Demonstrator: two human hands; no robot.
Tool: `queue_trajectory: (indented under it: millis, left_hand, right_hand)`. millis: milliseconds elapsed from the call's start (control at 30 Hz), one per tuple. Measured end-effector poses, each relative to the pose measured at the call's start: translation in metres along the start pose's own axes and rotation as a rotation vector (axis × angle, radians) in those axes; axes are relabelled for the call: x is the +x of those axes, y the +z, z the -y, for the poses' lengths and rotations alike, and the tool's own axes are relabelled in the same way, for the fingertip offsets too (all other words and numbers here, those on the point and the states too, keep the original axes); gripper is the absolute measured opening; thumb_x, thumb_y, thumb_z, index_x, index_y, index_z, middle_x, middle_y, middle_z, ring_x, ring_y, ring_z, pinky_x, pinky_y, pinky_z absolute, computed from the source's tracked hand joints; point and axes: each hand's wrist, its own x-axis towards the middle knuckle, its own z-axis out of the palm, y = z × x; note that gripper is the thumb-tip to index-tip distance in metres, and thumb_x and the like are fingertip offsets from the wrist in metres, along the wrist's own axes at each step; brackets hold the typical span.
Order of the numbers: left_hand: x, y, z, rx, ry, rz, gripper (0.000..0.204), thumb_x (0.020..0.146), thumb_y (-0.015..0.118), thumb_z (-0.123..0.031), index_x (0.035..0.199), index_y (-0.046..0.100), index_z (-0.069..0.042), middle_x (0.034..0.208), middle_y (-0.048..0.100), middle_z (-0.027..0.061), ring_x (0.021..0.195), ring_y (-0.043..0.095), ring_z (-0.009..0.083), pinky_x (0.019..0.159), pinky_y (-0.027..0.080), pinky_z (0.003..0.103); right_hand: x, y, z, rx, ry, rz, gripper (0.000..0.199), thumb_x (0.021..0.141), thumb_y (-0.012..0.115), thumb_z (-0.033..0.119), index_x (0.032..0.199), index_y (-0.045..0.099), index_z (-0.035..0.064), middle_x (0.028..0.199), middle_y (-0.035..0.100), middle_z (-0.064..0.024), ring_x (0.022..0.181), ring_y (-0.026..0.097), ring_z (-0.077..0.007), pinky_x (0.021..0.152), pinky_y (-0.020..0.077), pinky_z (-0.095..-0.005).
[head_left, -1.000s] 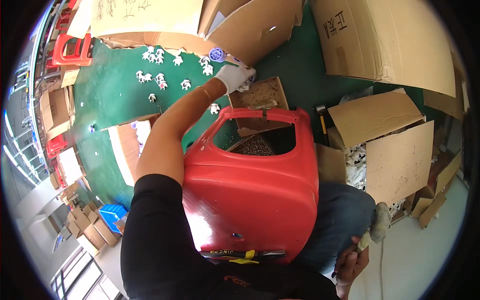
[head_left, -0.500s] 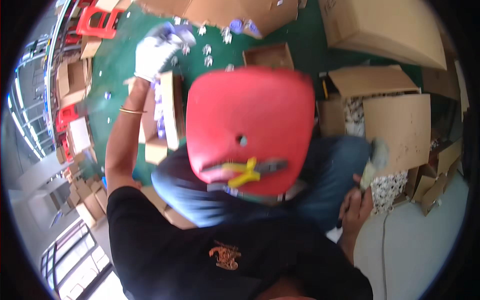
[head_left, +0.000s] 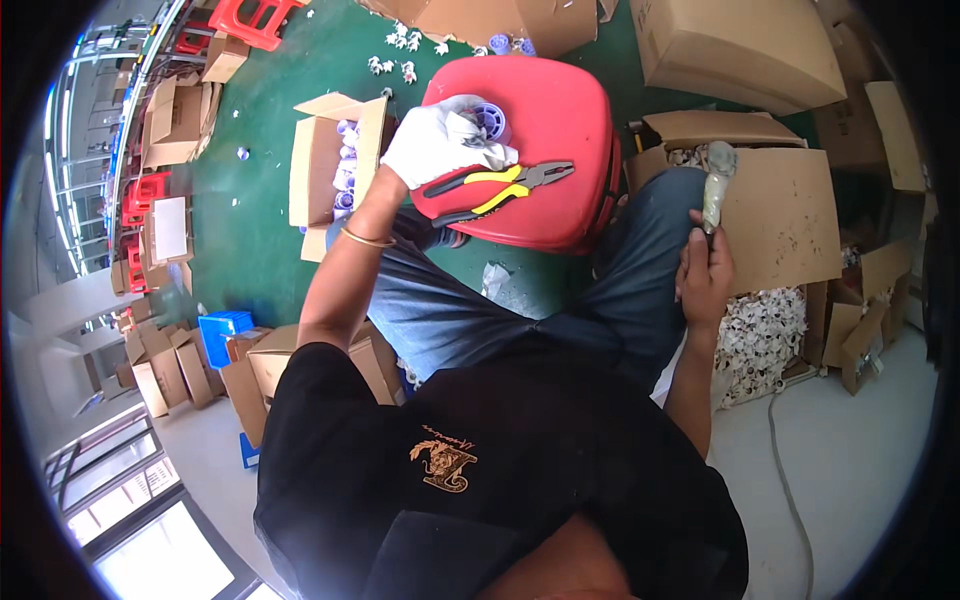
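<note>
My left hand (head_left: 445, 147), in a white glove, is closed around a purple ring-shaped plastic part (head_left: 491, 121) over the red stool (head_left: 555, 100). The part's round open end with inner ribs faces up; the glove hides its other side. Just below the glove, yellow-and-black pliers (head_left: 505, 188) lie on the stool with their jaws to the right. Bare-fingered, my right hand (head_left: 706, 270) grips a hammer-like tool (head_left: 713, 200) with a grey rounded head and a pale wrapped handle. It is held upright beside my right knee.
Left of the stool, an open carton (head_left: 318, 170) holds several purple parts. At right, a carton (head_left: 785, 220) contains many small white pieces (head_left: 760, 345). More white pieces (head_left: 403, 40) lie on the green floor at the far side. A large closed carton (head_left: 740, 50) stands far right.
My left hand has come from the far left floor back to the stool, carrying the purple part. My right hand has raised the tool beside the knee. The whole view has shifted.
</note>
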Motion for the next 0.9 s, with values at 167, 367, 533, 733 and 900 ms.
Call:
queue_trajectory:
  millis: [167,367,533,733,900]
  left_hand:
    - [-0.002,0.008,0.010,-0.498,0.021,0.005,0.078,0.064,0.085,-0.023,0.133,0.054,-0.002,0.091,0.068,0.0063,0.079,0.060,0.0129,0.078,0.048,0.023]
    - [-0.046,-0.033,0.027,-0.443,0.098,-0.203,0.061,0.076,0.077,-0.018,0.128,0.052,0.001,0.118,0.065,0.0107,0.093,0.065,0.0206,0.088,0.051,0.028]
    - [-0.046,-0.059,0.031,-1.423,0.090,-0.359,0.030,0.094,0.056,-0.008,0.123,0.053,0.000,0.113,0.061,0.0182,0.093,0.066,0.0268,0.084,0.056,0.038]
    - [0.002,-0.002,-0.029,-1.340,0.186,-0.524,0.025,0.097,0.053,-0.008,0.120,0.057,0.000,0.113,0.066,0.0149,0.087,0.067,0.0172,0.069,0.052,0.023]
    - [0.022,0.029,-0.022,-1.050,0.150,-0.667,0.020,0.100,0.051,-0.014,0.109,0.061,0.000,0.098,0.070,0.0089,0.071,0.061,0.0105,0.062,0.047,0.019]
  right_hand:
    - [-0.003,0.003,0.003,-0.033,-0.025,-0.012,0.031,0.101,0.046,0.018,0.126,0.056,0.0020,0.060,0.042,0.0036,0.040,0.028,-0.0032,0.036,0.0242,-0.0192]
    - [0.001,-0.001,0.002,-0.094,-0.045,-0.057,0.031,0.101,0.047,0.018,0.125,0.056,0.0017,0.060,0.043,0.0030,0.040,0.029,-0.0041,0.037,0.0246,-0.0199]
    - [0.003,0.002,0.001,-0.107,-0.043,-0.023,0.031,0.101,0.047,0.018,0.126,0.056,0.0023,0.061,0.043,0.0027,0.040,0.030,-0.0047,0.037,0.0249,-0.0202]
    - [0.003,0.005,0.002,-0.141,-0.039,-0.033,0.031,0.100,0.048,0.020,0.126,0.057,0.0033,0.062,0.044,0.0024,0.041,0.031,-0.0053,0.038,0.0256,-0.0212]
    - [0.000,0.007,0.005,-0.157,-0.039,-0.048,0.032,0.100,0.049,0.021,0.125,0.058,0.0037,0.062,0.044,0.0024,0.042,0.032,-0.0057,0.038,0.0262,-0.0218]
